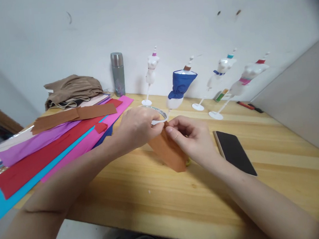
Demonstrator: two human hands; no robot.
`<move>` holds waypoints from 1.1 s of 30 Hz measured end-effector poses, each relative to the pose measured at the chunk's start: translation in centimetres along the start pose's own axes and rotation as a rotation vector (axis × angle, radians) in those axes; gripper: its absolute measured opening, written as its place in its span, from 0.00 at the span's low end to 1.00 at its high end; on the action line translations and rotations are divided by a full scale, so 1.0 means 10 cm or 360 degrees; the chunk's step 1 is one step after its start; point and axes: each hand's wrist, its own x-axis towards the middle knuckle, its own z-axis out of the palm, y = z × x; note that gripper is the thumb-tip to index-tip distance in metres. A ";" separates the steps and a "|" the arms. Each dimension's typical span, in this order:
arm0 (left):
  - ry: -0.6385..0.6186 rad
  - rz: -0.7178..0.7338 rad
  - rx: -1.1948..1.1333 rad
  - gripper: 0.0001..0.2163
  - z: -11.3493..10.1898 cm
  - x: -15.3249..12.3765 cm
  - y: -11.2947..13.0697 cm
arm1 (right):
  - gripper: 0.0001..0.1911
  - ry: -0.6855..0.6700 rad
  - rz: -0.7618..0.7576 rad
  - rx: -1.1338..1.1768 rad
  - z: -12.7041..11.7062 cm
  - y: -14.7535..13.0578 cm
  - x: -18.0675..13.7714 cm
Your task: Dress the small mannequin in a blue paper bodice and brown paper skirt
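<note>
My left hand is closed around a thin roll of tape, whose ring shows behind the fingers. A white bit of tape stretches from it towards the top of an orange-brown strip, which looks like crepe paper or cloth. With thumb and fingers, my right hand pinches the gathered upper edge of that strip. The strip's lower end hangs down towards the table. Just behind both hands stands a mini dress form in blue wrap, its lower part and stand partly hidden.
Coloured strips lie at left, near folded brown cloth and a flask. More dress forms stand along the wall. A phone lies right of my right hand. Something yellow peeks out behind the strip.
</note>
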 end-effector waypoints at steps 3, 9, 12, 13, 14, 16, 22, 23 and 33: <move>-0.0039 0.0045 -0.0161 0.10 -0.06 0.02 -0.04 | 0.07 0.0033 0.0007 0.0009 -0.04 -0.02 0.02; -0.0230 -0.0091 -0.0408 0.08 -0.16 0.05 -0.05 | 0.07 0.0014 0.0092 0.0091 -0.06 -0.04 0.05; -0.0214 -0.0090 -0.0388 0.08 -0.15 0.04 -0.04 | 0.08 -0.0013 0.0088 0.0101 -0.04 -0.01 0.04; -0.0200 -0.0072 -0.0379 0.08 -0.14 0.04 -0.04 | 0.09 -0.0020 0.0085 0.0110 -0.03 -0.01 0.03; -0.0193 -0.0053 -0.0369 0.08 -0.13 0.03 -0.05 | 0.09 -0.0028 0.0086 0.0117 -0.03 0.00 0.03; -0.0175 -0.0026 -0.0349 0.07 -0.11 0.02 -0.05 | 0.10 -0.0040 0.0095 0.0140 -0.02 0.00 0.03; -0.0143 -0.0004 -0.0304 0.07 -0.12 0.02 -0.04 | 0.12 -0.0035 0.0152 0.0223 -0.02 -0.01 0.04; -0.0144 0.0000 -0.0299 0.07 -0.12 0.02 -0.04 | 0.13 -0.0034 0.0153 0.0217 -0.03 -0.01 0.05; -0.0156 0.0109 -0.0235 0.08 -0.11 0.01 -0.05 | 0.15 -0.0003 0.0183 0.0266 -0.01 0.05 0.05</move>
